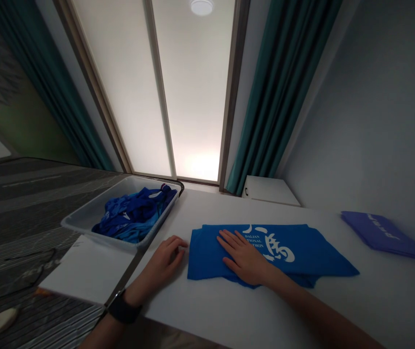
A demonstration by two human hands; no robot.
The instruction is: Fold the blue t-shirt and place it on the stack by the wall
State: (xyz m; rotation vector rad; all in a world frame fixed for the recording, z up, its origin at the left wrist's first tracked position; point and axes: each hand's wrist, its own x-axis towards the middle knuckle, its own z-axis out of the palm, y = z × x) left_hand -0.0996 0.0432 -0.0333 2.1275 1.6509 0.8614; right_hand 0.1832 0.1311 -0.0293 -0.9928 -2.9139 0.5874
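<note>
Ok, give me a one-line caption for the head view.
Right hand flat on a folded blue printed garment, left hand beside it, blue clothes in a grey tub behind.

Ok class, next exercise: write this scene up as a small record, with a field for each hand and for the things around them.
Left hand: bare, fingers loosely curled, just beside the cloth's edge, black wristband on the wrist
Right hand: bare, flat, palm down on the cloth
Folded blue cloth: printed in white, lying on the white table
Grey tub: holds crumpled blue garments
Folded purple cloth: farther right on the table
</note>
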